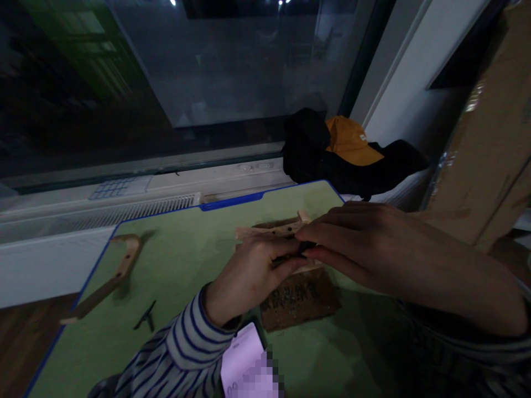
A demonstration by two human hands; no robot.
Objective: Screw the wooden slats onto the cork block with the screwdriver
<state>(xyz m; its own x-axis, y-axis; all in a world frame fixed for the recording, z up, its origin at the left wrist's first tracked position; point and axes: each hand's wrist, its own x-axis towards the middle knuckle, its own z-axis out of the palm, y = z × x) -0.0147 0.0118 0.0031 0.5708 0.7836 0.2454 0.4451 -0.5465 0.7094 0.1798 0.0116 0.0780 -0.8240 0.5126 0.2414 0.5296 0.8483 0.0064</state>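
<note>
My left hand (pixel 255 271) and my right hand (pixel 369 246) meet over a light wooden frame (pixel 269 228) with dark holes. Between the fingertips of both hands is a small dark piece (pixel 306 246), mostly covered, so its kind does not show. Beneath the wood lies a rough brown slab (pixel 299 301) with dark marks and small bits on it. Fingers of both hands are closed in a pinch. Part of the wooden frame is hidden behind my left hand.
A bent wooden piece (pixel 124 262) with holes lies at the left of the green table (pixel 186 254), near a small black tool (pixel 146 317). A lit phone (pixel 244 356) is by my left sleeve. Beyond are dark cloth (pixel 323 166), an orange cap (pixel 352 141) and a cardboard box (pixel 477 143).
</note>
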